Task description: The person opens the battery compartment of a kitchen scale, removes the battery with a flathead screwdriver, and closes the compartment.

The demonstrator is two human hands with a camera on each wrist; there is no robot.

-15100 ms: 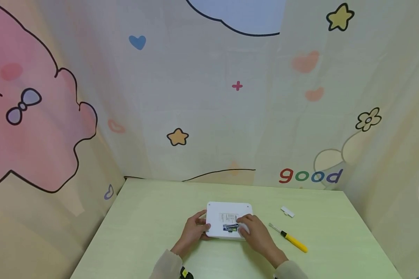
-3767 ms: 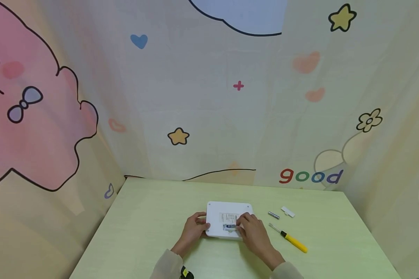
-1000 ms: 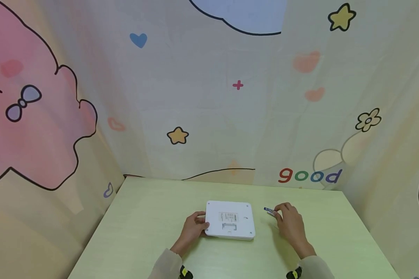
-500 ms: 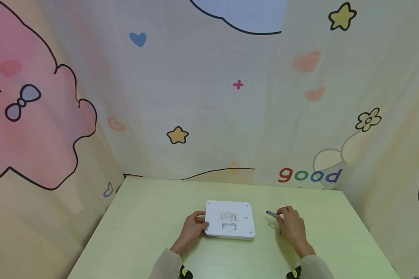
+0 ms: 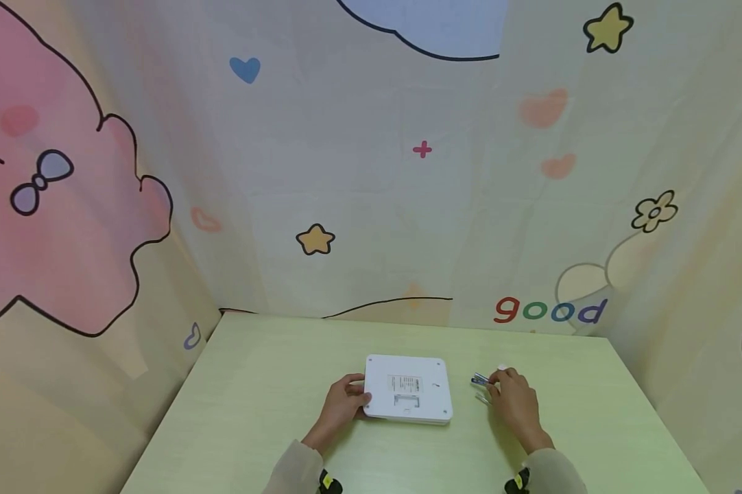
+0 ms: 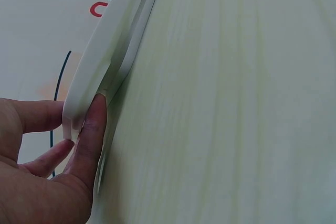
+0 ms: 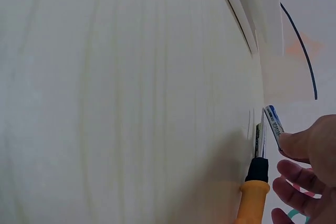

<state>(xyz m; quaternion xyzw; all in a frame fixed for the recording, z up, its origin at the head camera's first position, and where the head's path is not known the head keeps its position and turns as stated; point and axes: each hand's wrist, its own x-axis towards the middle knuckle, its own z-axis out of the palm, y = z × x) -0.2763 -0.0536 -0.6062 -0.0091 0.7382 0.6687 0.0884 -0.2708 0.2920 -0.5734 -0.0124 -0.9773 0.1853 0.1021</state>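
A flat white device [image 5: 402,370] lies on the table with its label and open battery recess [image 5: 407,401] facing up; the recess holds no battery. My left hand [image 5: 341,406] grips its left edge, thumb on top and fingers beneath. To the right, my right hand [image 5: 516,401] pinches a blue-ended battery [image 7: 273,121] between thumb and fingers, just above the table. Close beside it lies a second, silvery battery [image 5: 480,376]. A yellow-handled screwdriver [image 7: 253,203] lies under the right hand; in the head view only its metal tip shows.
Partly hidden behind the right hand's fingers is the small white battery cover [image 5: 502,367]. A printed cloth [image 5: 371,171] hangs behind the pale table [image 5: 272,377] and along both its sides.
Both batteries are out of the recess; 3.8 seconds ago one was still in it. My right hand has moved right from the device with the second one. The left hand keeps its grip.
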